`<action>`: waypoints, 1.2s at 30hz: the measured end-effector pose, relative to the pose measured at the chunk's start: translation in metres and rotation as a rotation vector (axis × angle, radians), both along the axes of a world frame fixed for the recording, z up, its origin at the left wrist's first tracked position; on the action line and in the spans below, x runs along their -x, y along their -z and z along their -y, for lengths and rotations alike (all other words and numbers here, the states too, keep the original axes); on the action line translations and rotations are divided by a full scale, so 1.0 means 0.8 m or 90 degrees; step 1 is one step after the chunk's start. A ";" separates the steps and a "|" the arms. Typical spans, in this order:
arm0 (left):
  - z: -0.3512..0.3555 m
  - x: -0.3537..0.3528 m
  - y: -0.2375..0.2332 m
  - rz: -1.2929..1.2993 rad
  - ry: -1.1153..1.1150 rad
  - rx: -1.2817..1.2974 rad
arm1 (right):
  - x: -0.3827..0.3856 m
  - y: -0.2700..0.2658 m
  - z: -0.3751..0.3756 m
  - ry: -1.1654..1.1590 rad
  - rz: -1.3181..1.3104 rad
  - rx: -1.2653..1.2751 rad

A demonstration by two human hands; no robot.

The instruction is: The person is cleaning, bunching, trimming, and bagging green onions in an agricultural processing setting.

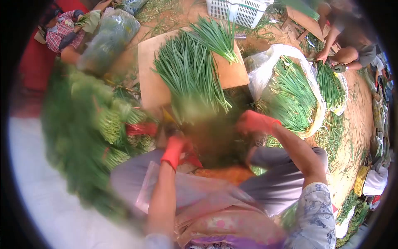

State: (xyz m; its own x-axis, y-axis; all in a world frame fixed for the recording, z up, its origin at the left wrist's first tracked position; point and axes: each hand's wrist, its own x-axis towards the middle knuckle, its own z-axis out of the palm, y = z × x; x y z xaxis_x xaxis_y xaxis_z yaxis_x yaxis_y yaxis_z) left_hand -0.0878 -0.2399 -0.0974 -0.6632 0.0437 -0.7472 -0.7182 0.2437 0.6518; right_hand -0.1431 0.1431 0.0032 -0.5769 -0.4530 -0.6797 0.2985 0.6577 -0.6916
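Note:
My left hand (177,150), in a red glove, is low in front of me, left of the middle; its fingers are smeared. My right hand (256,123), gloved in red too, is raised on the right with its fingers curled; what it holds, if anything, is hidden by blur. Between the hands lies a dark green blurred patch. Just beyond them, long green stalks (186,66) lie on a wooden board (150,79), with a smaller bunch (217,39) at its far right.
Bundled greens (110,126) are heaped on the left. An open plastic bag (317,97) of stalks stands right, near a person (352,39) handling greens. Another person (66,31) sits far left by a filled clear bag (110,37). A white crate (238,12) is at the back.

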 end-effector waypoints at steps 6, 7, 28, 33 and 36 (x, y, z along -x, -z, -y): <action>0.014 0.076 -0.008 -0.436 0.426 0.384 | 0.075 0.036 0.028 0.274 -0.083 -0.007; 0.028 0.092 0.028 -0.291 0.192 0.162 | 0.084 0.041 0.036 0.298 -0.120 -0.021; 0.033 0.124 0.013 -0.293 -0.439 -0.221 | 0.124 0.017 0.095 0.173 -0.490 -0.165; 0.024 0.152 -0.049 -0.299 -0.365 -0.010 | 0.127 0.015 0.092 0.216 -0.428 -0.089; 0.029 0.160 -0.059 -0.274 -0.321 0.080 | 0.128 0.013 0.093 0.244 -0.358 -0.061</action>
State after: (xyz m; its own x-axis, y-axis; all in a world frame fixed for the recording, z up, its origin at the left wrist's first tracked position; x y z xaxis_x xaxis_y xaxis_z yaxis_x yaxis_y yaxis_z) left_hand -0.2160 -0.2628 -0.0504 -0.8191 -0.4193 -0.3914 -0.4469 0.0387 0.8938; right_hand -0.2456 0.0690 -0.0073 -0.9614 -0.0990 -0.2569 0.1352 0.6431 -0.7538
